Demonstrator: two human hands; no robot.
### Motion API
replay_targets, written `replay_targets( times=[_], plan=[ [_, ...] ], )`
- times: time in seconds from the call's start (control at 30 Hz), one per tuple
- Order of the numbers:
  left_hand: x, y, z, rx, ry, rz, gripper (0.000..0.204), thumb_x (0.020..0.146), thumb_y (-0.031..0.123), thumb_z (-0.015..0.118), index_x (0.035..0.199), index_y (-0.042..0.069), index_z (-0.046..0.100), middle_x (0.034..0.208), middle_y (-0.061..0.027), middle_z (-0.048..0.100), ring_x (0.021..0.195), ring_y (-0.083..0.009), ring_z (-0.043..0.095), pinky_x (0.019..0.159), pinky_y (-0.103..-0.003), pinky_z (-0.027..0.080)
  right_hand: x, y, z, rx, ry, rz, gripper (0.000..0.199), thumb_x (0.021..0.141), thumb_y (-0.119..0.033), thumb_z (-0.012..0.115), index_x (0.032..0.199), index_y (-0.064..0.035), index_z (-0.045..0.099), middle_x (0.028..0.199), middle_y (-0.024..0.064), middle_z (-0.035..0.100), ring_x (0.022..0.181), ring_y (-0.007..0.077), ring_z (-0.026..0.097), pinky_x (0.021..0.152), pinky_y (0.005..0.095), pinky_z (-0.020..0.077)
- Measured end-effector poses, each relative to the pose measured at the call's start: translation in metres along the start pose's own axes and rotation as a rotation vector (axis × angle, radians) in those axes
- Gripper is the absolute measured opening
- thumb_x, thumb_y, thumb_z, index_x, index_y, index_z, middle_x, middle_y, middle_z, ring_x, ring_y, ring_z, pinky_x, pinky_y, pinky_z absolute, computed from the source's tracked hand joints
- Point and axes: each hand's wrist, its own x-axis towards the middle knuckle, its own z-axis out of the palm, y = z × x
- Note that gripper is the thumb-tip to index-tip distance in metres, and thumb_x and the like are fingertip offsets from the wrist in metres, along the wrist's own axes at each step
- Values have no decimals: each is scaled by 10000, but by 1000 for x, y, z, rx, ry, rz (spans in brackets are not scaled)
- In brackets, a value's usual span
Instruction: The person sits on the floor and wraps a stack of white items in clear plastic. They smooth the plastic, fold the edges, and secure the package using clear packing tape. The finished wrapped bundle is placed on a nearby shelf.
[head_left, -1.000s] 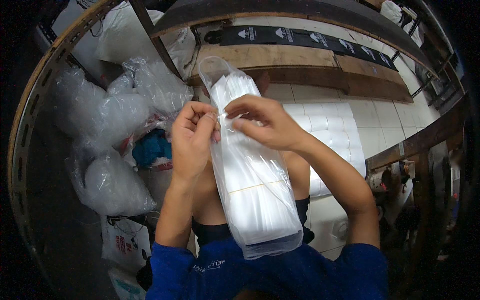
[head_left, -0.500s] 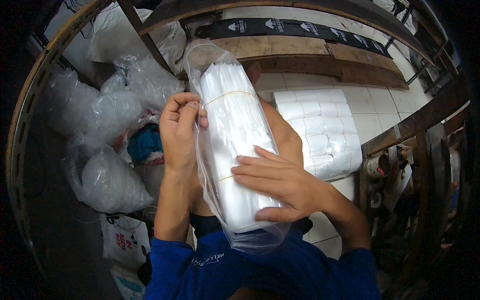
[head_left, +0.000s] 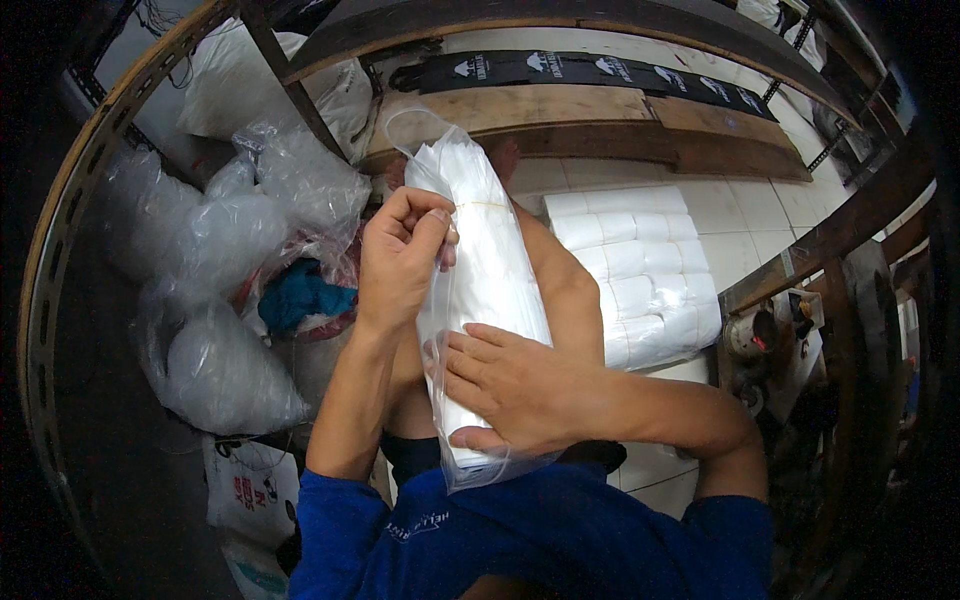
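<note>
In the head view, a big white pack (head_left: 640, 270) is laid on the tiled floor (head_left: 722, 208). Left of the pack, a long clear bag (head_left: 462, 476) is held over the legs (head_left: 565, 285), with a white bundle (head_left: 495, 290) tucked inside. The bag's left edge is pinched by the curled left hand (head_left: 405, 250). The bag's lower part is pressed by the right hand (head_left: 515, 390), laid flat with nothing gripped. Far left of the pack, puffy plastic bags (head_left: 225, 235) and a blue cloth (head_left: 300, 297) are piled. Wooden boards (head_left: 560, 110) are set behind the pack.
</note>
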Motion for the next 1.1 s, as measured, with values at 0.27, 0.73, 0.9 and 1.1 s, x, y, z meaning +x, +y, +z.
replay_targets(
  times=[0.27,0.73,0.9,1.1],
  plan=[
    [3,-7,1,35,-51,-8,84,939,61,542,970,-2,587,751,-32,594,619,-82,530,588,-229,443,-3,-4,-5,103,27,56,623,908,-398,545,1264,109,479,1278,275,507,1281,390,438,1106,461,308],
    [8,5,-18,-7,-37,-25,92,940,72,533,975,20,601,766,-28,596,653,-91,542,613,-225,441,-14,-18,-22,820,173,185,332,892,-243,621,1091,19,578,1168,237,547,1178,382,509,1028,488,382],
    [-1,14,-30,-65,38,-16,91,946,70,542,991,6,586,771,-52,612,638,-106,573,585,-246,465,-58,-26,-21,679,449,185,507,733,-253,770,1125,5,577,1216,216,556,1167,369,543,998,453,429],
    [2,8,-26,-12,-16,-2,104,938,82,560,998,0,579,774,-50,610,626,-102,571,576,-241,467,-39,-56,1,30,291,159,481,763,-326,760,1110,-22,624,1185,130,628,1156,278,591,984,415,476]
  ],
)
